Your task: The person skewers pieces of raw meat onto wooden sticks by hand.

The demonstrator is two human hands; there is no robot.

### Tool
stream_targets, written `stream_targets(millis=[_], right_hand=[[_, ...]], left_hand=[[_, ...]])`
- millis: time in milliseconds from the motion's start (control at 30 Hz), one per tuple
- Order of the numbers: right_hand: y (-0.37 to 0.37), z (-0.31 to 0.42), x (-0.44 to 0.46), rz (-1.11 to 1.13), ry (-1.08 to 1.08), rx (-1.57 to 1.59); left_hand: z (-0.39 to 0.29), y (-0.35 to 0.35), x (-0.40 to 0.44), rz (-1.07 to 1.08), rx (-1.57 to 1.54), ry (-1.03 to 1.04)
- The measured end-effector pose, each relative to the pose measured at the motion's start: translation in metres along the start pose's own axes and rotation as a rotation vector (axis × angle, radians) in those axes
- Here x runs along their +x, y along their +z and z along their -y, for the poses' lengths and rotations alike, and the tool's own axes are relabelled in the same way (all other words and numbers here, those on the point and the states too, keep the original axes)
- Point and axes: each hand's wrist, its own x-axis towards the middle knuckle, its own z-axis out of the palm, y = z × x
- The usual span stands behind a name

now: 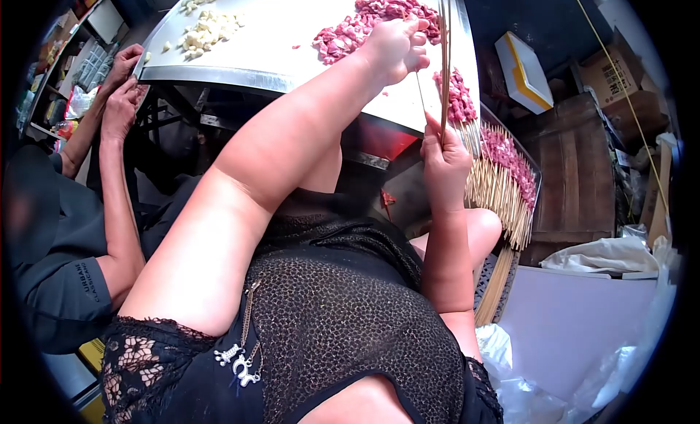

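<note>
Bent over the meat pile (380, 7) on the metal table is my left hand (396, 51), its fingers curled. What lies between those fingers, if anything, is hidden. My right hand (446, 158) is closed around several bamboo skewers (445, 67) that stand up out of the fist. One thin skewer (421, 96) slants apart from the bunch, and its upper end reaches the fingertips of my left hand. Just beyond my right hand, threaded meat skewers (508, 158) lie side by side in a metal tray, with more skewered meat (457, 96) at the table edge.
Pale peeled cloves (208, 34) are spread on the table's left part (270, 56). A co-worker's hands (120, 96) are at its left edge. Bare sticks (498, 285) lie below the tray. At the right are a white-and-yellow box (523, 72), a cardboard box (611, 74) and plastic bags (601, 253).
</note>
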Motion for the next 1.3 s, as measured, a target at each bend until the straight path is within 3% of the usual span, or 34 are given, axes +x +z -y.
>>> stream_targets(millis=[100, 267, 367, 400, 500, 567, 633, 733, 800, 833, 900, 967, 1100, 1167, 1233, 1300], right_hand=[[0.002, 0.009, -0.003, 0.031, 0.112, 0.172], [0.009, 0.025, -0.004, 0.129, 0.376, 0.514], [0.015, 0.022, -0.002, 0.097, 0.394, 0.520], [0.015, 0.020, -0.001, 0.067, 0.397, 0.573], [0.014, -0.001, 0.004, 0.044, 0.344, 0.629], [0.012, 0.000, 0.005, 0.044, 0.363, 0.599], [0.009, 0.002, 0.003, 0.043, 0.385, 0.574], [0.009, 0.006, -0.003, 0.060, 0.431, 0.555], [0.013, 0.003, -0.009, 0.014, 0.266, 0.219], [0.014, 0.002, -0.011, 0.009, 0.266, 0.220], [0.015, -0.001, -0.015, -0.019, 0.051, -0.013], [0.016, 0.011, -0.017, -0.029, 0.032, -0.044], [0.014, 0.016, -0.020, 0.004, 0.082, 0.079], [0.013, 0.018, -0.020, -0.010, 0.274, 0.330], [0.005, 0.010, -0.015, -0.039, 0.322, 0.538], [-0.008, 0.012, -0.012, -0.019, 0.321, 0.578]], left_hand=[[0.012, -0.013, -0.001, 0.053, -0.125, -0.034], [0.007, -0.005, -0.012, -0.010, -0.020, -0.050], [0.007, -0.009, -0.008, -0.006, -0.108, -0.051], [0.016, -0.031, 0.009, 0.197, -0.200, -0.069], [0.005, -0.016, -0.001, 0.083, -0.063, -0.049], [0.002, -0.020, 0.001, 0.083, -0.030, -0.070], [0.004, -0.017, -0.003, 0.062, 0.204, -0.064], [0.019, -0.021, 0.001, 0.041, 0.104, -0.060], [0.023, -0.024, 0.004, -0.011, 0.033, -0.049], [0.023, -0.029, 0.007, 0.049, -0.034, -0.046], [0.028, -0.032, 0.012, 0.116, -0.099, -0.048], [0.018, -0.011, -0.014, -0.030, -0.005, -0.002], [0.021, -0.013, -0.015, 0.035, -0.011, -0.017], [0.023, -0.016, -0.010, 0.138, -0.052, -0.042], [0.021, -0.014, -0.011, 0.246, -0.096, -0.072], [0.014, -0.008, -0.019, 0.324, 0.124, -0.245]])
